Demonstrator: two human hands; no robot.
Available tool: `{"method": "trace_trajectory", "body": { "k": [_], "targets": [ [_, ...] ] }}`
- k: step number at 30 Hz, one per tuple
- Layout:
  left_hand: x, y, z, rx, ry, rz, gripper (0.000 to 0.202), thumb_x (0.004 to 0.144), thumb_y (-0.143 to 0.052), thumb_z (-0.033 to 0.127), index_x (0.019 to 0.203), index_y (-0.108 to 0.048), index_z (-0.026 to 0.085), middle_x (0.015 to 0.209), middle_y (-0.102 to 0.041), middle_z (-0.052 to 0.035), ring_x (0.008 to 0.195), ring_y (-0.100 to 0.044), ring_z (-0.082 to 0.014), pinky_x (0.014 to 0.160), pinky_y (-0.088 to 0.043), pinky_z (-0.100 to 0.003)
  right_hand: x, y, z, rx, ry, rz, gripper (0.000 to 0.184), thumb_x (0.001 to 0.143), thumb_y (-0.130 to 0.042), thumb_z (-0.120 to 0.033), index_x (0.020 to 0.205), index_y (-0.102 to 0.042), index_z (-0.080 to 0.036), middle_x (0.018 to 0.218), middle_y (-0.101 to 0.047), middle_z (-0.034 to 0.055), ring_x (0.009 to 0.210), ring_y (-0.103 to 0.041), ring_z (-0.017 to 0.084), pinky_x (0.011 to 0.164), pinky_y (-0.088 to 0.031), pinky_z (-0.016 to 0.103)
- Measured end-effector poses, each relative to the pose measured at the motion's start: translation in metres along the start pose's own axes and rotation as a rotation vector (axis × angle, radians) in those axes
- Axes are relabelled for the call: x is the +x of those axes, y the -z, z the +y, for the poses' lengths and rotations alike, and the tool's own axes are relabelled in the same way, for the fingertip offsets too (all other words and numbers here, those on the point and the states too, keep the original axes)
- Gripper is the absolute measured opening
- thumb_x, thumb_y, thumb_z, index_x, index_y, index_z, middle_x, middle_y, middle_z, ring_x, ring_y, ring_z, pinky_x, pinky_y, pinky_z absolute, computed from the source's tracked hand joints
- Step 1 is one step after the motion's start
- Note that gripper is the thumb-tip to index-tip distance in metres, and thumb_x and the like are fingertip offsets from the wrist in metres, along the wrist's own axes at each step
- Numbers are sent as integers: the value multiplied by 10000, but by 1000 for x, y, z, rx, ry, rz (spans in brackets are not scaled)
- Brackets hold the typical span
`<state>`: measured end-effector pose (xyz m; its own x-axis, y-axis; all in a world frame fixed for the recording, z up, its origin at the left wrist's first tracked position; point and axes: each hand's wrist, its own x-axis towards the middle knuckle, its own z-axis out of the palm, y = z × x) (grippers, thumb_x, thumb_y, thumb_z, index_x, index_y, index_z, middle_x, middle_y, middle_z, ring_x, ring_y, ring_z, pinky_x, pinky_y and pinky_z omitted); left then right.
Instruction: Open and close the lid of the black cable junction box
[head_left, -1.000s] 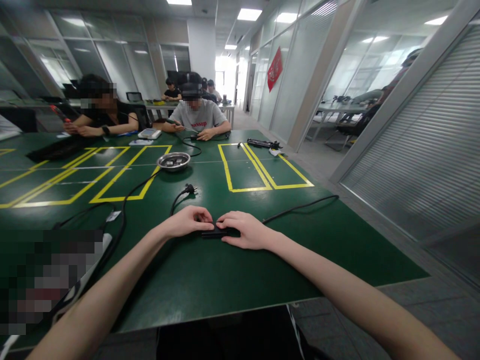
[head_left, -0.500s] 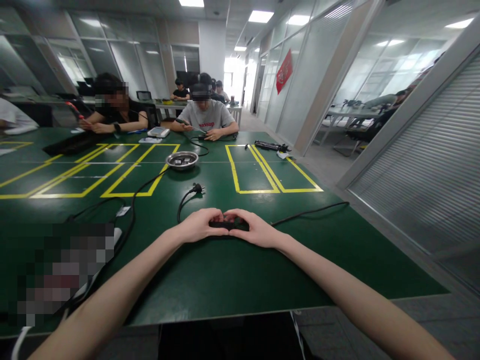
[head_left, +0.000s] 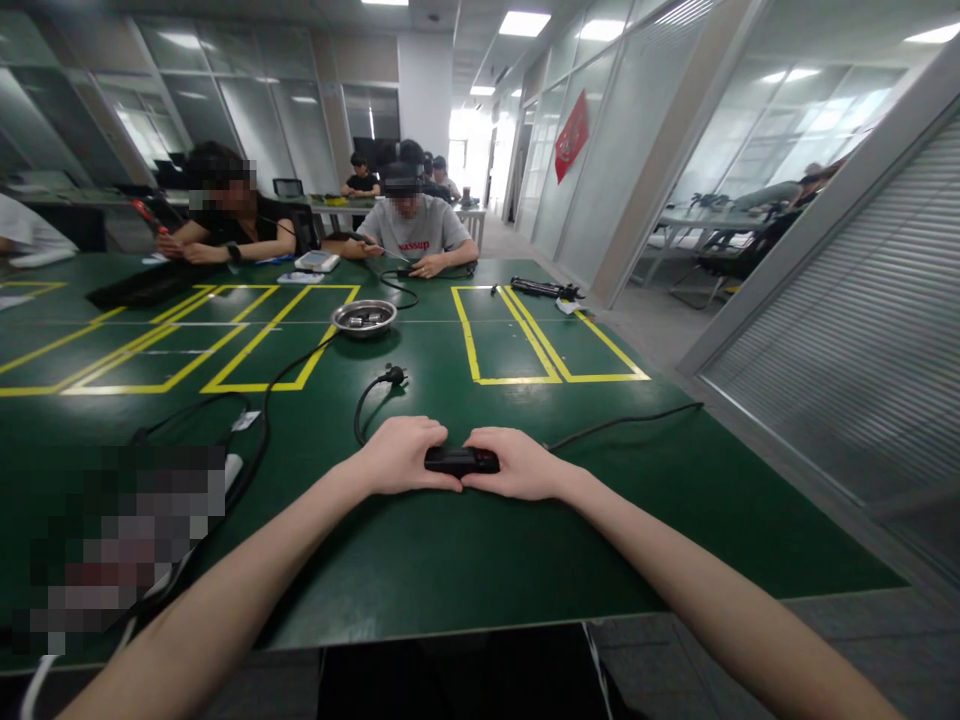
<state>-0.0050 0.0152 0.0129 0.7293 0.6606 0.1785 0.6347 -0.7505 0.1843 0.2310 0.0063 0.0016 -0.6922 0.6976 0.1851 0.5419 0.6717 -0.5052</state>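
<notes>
Near the front edge of the green matte table (head_left: 450,570), the left hand (head_left: 401,455) and right hand (head_left: 519,466) close on the 2 ends of a small black oblong plastic block (head_left: 461,460). It looks rigid, light and smooth; the ends likely grip best. Beyond lies a black corded plug (head_left: 395,376).
</notes>
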Motion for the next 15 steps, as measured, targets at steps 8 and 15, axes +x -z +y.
{"method": "trace_trajectory", "body": {
  "k": [8,15],
  "targets": [
    [3,-8,0,63,-43,82,481,865,-689,670,814,-594,202,802,-637,-37,805,-600,-224,702,-389,-313,-3,2,3,-139,72,75,167,869,-765,-322,903,-653,-202,847,-666,21,752,-623,184,655,-404,274],
    [0,-9,2,30,12,74,322,930,-685,512,891,-631,196,870,-705,-48,827,-633,-219,760,-423,-320,-1,3,9,-161,151,140,204,878,-756,-355,1001,-697,-202,989,-722,72,909,-661,228,769,-492,315]
  ]
}}
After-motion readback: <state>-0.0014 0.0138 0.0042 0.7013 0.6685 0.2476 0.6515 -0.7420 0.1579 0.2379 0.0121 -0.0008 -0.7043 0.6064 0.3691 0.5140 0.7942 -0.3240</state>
